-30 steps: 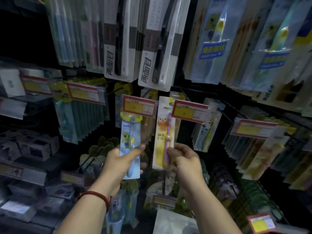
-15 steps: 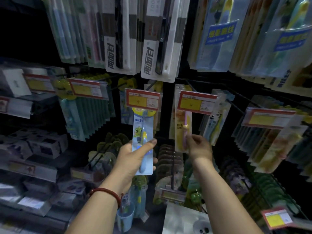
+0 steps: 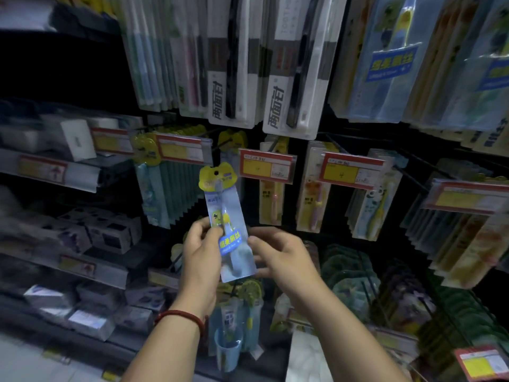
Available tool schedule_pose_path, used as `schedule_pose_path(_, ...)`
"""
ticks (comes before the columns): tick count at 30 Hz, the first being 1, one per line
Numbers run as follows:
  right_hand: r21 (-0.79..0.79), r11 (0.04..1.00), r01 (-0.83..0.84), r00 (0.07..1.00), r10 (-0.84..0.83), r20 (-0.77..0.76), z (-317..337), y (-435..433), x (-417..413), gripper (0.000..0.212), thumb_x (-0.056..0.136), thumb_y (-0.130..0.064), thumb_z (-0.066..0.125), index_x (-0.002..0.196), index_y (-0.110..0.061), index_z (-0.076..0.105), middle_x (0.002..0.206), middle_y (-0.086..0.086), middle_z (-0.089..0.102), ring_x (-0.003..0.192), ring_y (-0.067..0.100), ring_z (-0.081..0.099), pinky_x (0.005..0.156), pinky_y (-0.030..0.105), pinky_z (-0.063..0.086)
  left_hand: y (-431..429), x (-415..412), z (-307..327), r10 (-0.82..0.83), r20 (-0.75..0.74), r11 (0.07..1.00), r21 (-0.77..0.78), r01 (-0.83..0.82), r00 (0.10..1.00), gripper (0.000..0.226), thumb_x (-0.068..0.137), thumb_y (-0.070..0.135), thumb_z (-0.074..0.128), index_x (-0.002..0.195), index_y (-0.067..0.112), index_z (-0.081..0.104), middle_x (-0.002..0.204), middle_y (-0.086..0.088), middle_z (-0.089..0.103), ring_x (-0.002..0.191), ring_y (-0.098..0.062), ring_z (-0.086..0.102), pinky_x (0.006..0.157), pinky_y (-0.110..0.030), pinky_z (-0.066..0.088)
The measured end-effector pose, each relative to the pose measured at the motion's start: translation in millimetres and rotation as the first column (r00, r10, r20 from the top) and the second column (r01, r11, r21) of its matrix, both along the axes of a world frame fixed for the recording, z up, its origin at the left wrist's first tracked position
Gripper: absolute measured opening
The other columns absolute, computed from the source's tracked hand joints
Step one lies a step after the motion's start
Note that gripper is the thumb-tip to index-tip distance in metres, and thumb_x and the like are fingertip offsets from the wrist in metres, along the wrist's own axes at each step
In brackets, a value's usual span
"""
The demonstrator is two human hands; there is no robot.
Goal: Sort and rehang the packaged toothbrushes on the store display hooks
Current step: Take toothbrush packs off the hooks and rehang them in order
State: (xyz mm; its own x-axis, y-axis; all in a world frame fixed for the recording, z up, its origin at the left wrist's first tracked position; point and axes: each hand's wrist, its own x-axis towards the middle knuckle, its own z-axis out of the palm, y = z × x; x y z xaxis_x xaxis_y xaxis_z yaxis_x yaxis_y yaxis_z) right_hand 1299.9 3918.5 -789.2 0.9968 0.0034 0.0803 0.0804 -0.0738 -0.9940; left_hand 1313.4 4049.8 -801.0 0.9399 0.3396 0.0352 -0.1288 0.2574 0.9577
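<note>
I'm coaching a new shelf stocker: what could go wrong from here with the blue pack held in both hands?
The left hand and right hand pinch the blue toothbrush pack low down, so its yellow top may wobble and miss a hook. The red-and-yellow price tag hangs beside that top and could get knocked. Similar yellow-topped packs hang on hooks nearby, so it might land on a wrong hook.

A pale blue toothbrush pack (image 3: 228, 216) carries a yellow header card, a green-and-yellow cartoon figure and a blue label with yellow characters. Price tags (image 3: 265, 168) are yellow with red borders. The upper packs (image 3: 292, 78) are white and black with black lettering; a bracelet (image 3: 181, 317) is red, a cup (image 3: 228, 351) light blue.
</note>
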Motion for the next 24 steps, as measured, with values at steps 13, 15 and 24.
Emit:
schedule_pose_path(13,-0.035,0.999,-0.029,0.991,0.033,0.128,-14.6,54.0,-3.2,0.015,0.094,0.001,0.064,0.095,-0.012,0.073,0.091,0.015,0.074,0.084,0.033,0.074,0.058,0.049,0.063,36.4,-16.7,-4.8,0.16,0.105,0.986,-0.07,-0.153,0.982,0.023,0.102,0.004,0.054,0.105,0.018,0.071,0.092,0.003,0.075,0.078,-0.008,0.066,0.071,-0.022,0.053)
schedule_pose_path(15,-0.007,0.999,-0.054,0.991,0.054,0.12,-16.4,55.4,-4.8,0.016,0.093,0.0,0.064,0.094,-0.014,0.073,0.092,0.013,0.074,0.082,0.027,0.074,0.059,0.049,0.064,39.1,-16.5,-6.2,0.186,0.112,0.981,-0.075,-0.178,0.976,0.025,0.101,0.002,0.054,0.102,0.019,0.072,0.085,0.007,0.074,0.074,-0.006,0.065,0.067,-0.019,0.053)
schedule_pose_path(24,0.041,0.996,-0.075,0.98,0.066,0.187,-16.1,60.4,-2.6,0.017,0.093,-0.002,0.067,0.091,-0.018,0.074,0.09,0.011,0.074,0.076,0.02,0.068,0.061,0.056,0.063,41.4,-8.7,0.5,0.235,0.11,0.966,-0.139,-0.219,0.966,0.031,0.097,0.002,0.053,0.092,0.023,0.076,0.082,0.003,0.071,0.075,-0.015,0.06,0.07,-0.031,0.051)
